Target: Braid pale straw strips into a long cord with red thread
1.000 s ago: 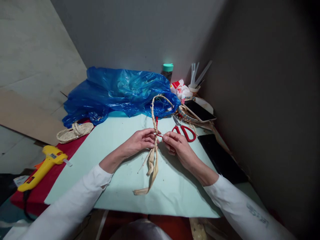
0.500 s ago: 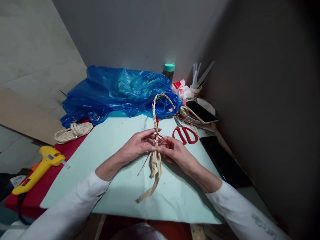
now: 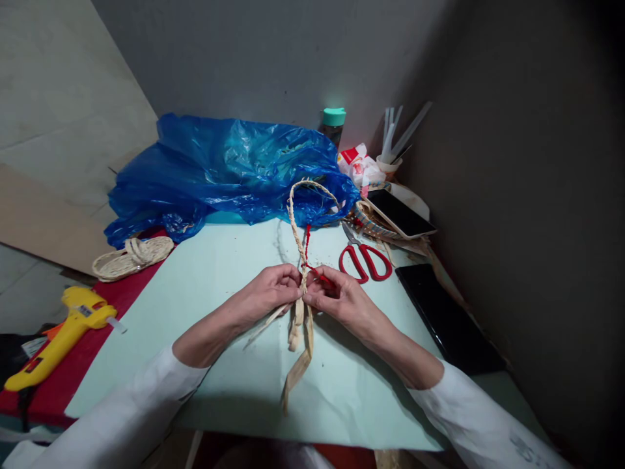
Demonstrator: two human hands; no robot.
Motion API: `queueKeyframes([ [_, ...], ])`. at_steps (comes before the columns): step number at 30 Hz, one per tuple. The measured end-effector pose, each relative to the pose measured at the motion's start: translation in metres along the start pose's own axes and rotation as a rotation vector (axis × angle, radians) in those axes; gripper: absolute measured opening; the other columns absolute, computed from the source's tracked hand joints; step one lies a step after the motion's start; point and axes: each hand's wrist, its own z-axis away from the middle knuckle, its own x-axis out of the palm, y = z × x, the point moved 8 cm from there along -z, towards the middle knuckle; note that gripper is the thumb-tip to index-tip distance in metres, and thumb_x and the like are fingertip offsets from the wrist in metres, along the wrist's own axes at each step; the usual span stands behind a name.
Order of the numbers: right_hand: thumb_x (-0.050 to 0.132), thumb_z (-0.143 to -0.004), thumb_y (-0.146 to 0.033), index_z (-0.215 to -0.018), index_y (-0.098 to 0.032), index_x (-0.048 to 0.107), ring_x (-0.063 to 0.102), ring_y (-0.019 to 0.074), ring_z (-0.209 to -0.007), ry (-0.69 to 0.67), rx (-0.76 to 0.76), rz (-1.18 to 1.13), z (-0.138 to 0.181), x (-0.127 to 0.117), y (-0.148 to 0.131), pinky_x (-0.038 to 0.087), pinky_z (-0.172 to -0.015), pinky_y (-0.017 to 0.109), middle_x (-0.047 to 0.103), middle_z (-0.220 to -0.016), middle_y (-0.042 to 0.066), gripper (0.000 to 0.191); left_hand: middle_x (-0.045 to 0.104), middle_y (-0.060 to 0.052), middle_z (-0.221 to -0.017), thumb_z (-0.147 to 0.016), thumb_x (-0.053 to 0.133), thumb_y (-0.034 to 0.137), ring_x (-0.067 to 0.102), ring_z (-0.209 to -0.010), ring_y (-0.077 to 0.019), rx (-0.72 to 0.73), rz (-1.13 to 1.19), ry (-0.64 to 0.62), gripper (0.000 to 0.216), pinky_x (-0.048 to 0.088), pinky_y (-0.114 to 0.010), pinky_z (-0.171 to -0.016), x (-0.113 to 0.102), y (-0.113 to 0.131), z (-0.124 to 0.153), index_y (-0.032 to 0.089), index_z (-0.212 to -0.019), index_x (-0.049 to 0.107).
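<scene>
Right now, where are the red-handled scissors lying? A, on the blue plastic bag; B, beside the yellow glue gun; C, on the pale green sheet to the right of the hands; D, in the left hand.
C: the red-handled scissors lie flat on the pale green sheet, just beyond the right hand, unheld.

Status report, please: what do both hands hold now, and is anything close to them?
Left hand and right hand both pinch the braid with its red thread. Loose ends lie on the mat. Scissors just beyond right hand, apart.
</scene>
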Motion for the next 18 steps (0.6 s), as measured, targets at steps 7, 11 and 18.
queueKeyframes([
  [7, 0.06, -0.08, -0.029, -0.085, -0.02, 0.046, 0.053, 0.0101, -0.058, 0.016, 0.084, -0.042, 0.007, 0.008, 0.004, 0.044, -0.057, 0.025, 0.052, -0.075, -0.003, 0.017, 0.056, 0.0, -0.073, -0.084, 0.058, 0.03, 0.053, -0.063, -0.0106, 0.09, -0.18, -0.044, 0.014, 0.039, -0.023, -0.059, 0.004, 0.005, 0.003, 0.016, -0.084, 0.055],
  [11, 0.054, -0.082, -0.028, -0.085, -0.02, 0.049, 0.039, 0.008, -0.05, 0.07, 0.103, 0.098, 0.006, 0.001, 0.002, 0.03, -0.046, 0.022, 0.042, -0.065, -0.005, 0.009, 0.042, 0.006, -0.062, -0.087, 0.051, 0.028, 0.038, -0.05, -0.0078, 0.081, -0.231, -0.058, 0.01, 0.03, -0.021, -0.048, 0.006, 0.006, 0.005, 0.018, -0.088, 0.054],
  [18, 0.056, -0.084, -0.033, -0.079, -0.019, 0.052, 0.036, 0.0089, -0.052, 0.059, 0.035, 0.248, -0.002, -0.002, 0.002, 0.026, -0.048, 0.023, 0.042, -0.062, -0.005, 0.015, 0.051, 0.003, -0.072, -0.079, 0.057, 0.021, 0.044, -0.064, -0.0101, 0.152, -0.289, -0.014, 0.006, 0.033, -0.022, -0.06, 0.004, 0.013, 0.004, 0.016, -0.078, 0.054],
])
